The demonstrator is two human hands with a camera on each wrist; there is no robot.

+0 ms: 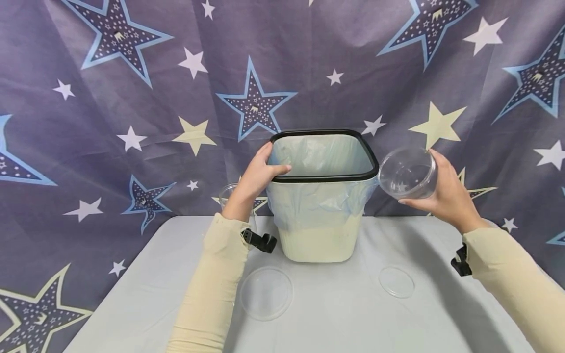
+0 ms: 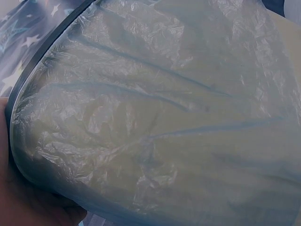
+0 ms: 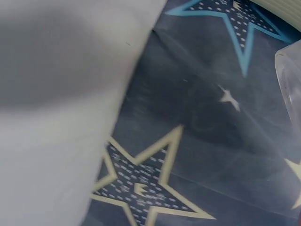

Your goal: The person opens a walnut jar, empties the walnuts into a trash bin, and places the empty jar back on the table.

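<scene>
A cream trash bin (image 1: 320, 245) with a black rim stands on the table against the curtain. Its bluish plastic liner (image 1: 318, 206) is folded over the outside, and in the left wrist view the crinkled liner (image 2: 164, 117) fills the picture. My left hand (image 1: 253, 179) grips the bin's left rim, thumb over the inner side. To the right of the bin, my right hand (image 1: 452, 196) holds a clear round plastic bowl (image 1: 406, 174), tilted, near the rim's height. Just the edge of the bowl (image 3: 290, 80) enters the right wrist view.
A large clear lid (image 1: 267, 294) lies flat in front of the bin, and a smaller clear lid (image 1: 396, 283) lies to its right. Behind my left wrist stands a clear plastic cup (image 1: 227, 190), partly hidden. A star-patterned curtain (image 1: 304, 73) hangs behind the white table (image 1: 335, 314).
</scene>
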